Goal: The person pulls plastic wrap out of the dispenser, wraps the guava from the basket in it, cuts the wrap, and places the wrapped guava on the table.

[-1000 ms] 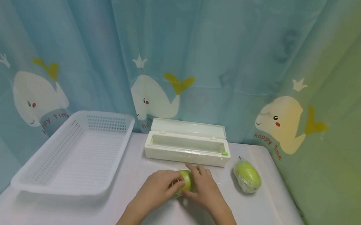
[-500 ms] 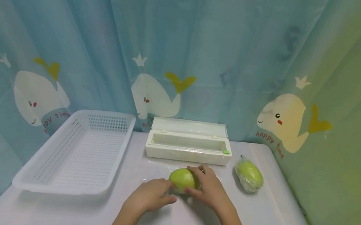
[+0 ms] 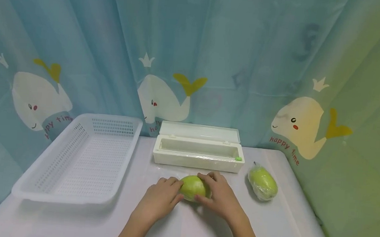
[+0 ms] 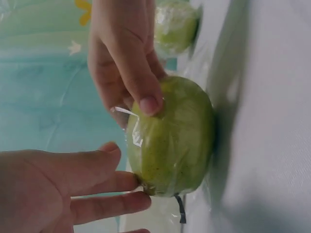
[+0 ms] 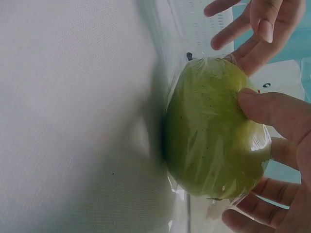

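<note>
A green pear [image 3: 192,188] in clear plastic wrap lies on the table in front of me. My right hand [image 3: 221,194] holds its right end, thumb on the near side and fingers on the far side. In the right wrist view the film is stretched and creased over the pear [image 5: 214,131]. At the stem end is my left hand [image 3: 159,198], fingers extended, with fingertips touching the wrapped fruit in the left wrist view. A dark stem [image 4: 181,208] sticks out there. Another wrapped green pear [image 3: 262,183] rests to the right of my right hand.
Behind the pear stands a white cling film box [image 3: 198,160], its lid raised and a small green slider at its right end. On the left is a white perforated basket [image 3: 103,201]. A blue-green curtain [image 3: 228,62] with whale prints hangs behind the table.
My left hand drew back from the pear toward me, then moved forward again to its left end. The right hand stays on the pear.
</note>
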